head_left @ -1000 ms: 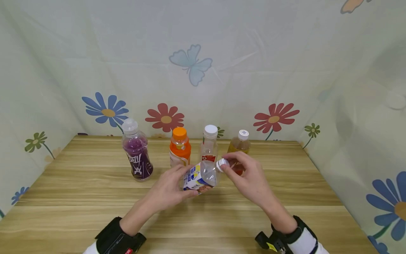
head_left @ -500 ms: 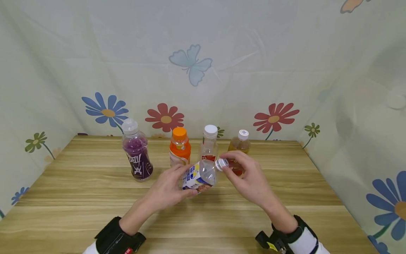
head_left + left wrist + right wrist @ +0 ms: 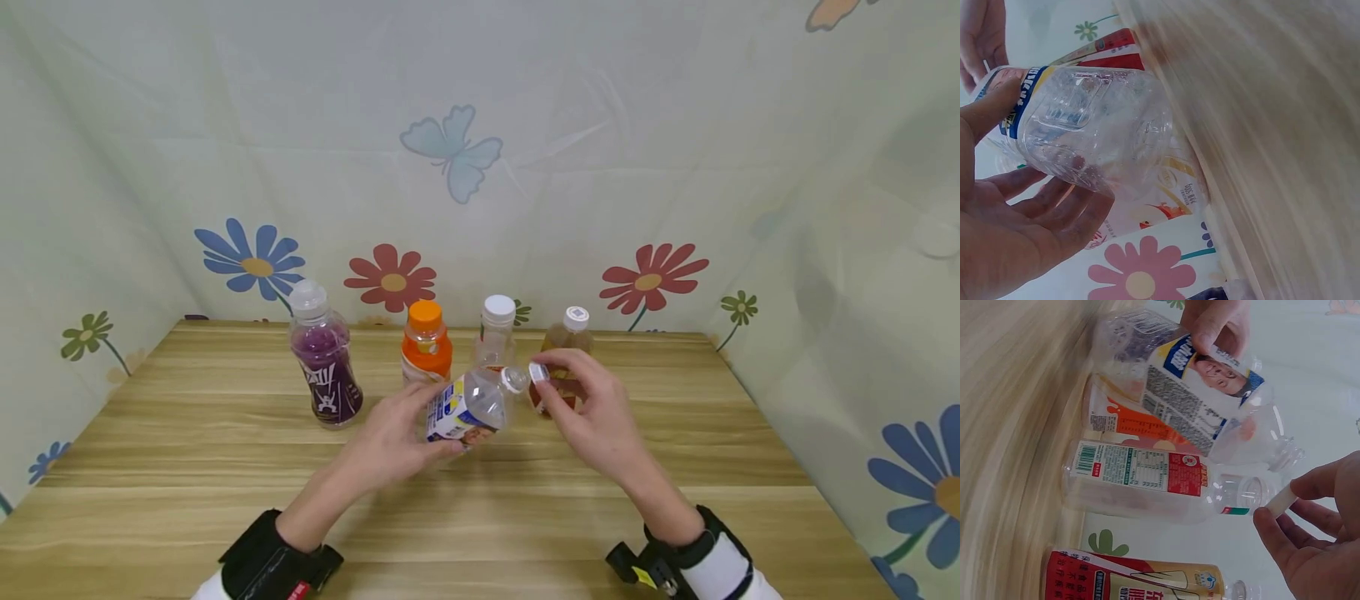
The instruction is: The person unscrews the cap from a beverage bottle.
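Observation:
My left hand grips a clear plastic bottle with a blue, white and yellow label, tilted with its uncovered mouth toward the right. In the left wrist view the see-through bottle base shows no drink inside, and the thumb lies across the label. Between thumb and finger, my right hand pinches a white bottle cap, just apart from the bottle's mouth. The right wrist view shows the same cap at the fingertips and the threaded neck bare.
Behind the hands stand a purple drink bottle, an orange-capped bottle, a clear bottle with a white lid and an amber drink bottle. They stand on a wooden table before a flower-printed curtain.
The white cap has come off the bottle's neck and moved slightly right with my right hand. The bottle's neck has tipped a little upward in my left hand.

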Demonstrator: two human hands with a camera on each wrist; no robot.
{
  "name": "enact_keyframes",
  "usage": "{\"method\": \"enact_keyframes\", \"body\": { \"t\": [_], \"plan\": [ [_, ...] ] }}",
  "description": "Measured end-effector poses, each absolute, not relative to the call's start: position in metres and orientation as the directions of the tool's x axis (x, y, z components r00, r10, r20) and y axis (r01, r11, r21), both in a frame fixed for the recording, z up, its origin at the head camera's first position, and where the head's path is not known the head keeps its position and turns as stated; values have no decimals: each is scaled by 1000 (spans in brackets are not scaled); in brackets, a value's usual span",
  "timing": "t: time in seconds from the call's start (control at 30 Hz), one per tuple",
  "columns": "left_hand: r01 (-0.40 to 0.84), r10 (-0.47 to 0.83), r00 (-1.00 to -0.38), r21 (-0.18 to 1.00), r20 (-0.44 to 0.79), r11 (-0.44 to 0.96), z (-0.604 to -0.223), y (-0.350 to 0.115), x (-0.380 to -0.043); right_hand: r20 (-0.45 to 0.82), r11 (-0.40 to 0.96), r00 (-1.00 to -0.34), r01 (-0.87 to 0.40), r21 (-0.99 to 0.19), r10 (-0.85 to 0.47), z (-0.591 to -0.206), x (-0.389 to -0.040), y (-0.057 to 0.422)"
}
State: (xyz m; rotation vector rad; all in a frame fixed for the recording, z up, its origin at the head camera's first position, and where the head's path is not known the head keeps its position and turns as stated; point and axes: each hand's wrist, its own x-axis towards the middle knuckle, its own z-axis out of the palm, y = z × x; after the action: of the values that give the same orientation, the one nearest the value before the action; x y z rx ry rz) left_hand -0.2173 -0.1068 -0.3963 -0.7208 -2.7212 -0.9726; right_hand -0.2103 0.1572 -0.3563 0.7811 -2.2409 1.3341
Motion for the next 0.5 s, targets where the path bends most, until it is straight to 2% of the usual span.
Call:
{"method": "enact_keyframes", "body": {
  "t": [0.33,0.5],
  "plan": [
    [471,377,-881,584,285,661,-391,-110,-218,520,534,-794,-602,-594,-315,-375,-226,161],
    [485,386,-874,579,295,655,-390,-110,-218,431,598,-815,-578,-556,-387,-386,-230,157]
  ]
}}
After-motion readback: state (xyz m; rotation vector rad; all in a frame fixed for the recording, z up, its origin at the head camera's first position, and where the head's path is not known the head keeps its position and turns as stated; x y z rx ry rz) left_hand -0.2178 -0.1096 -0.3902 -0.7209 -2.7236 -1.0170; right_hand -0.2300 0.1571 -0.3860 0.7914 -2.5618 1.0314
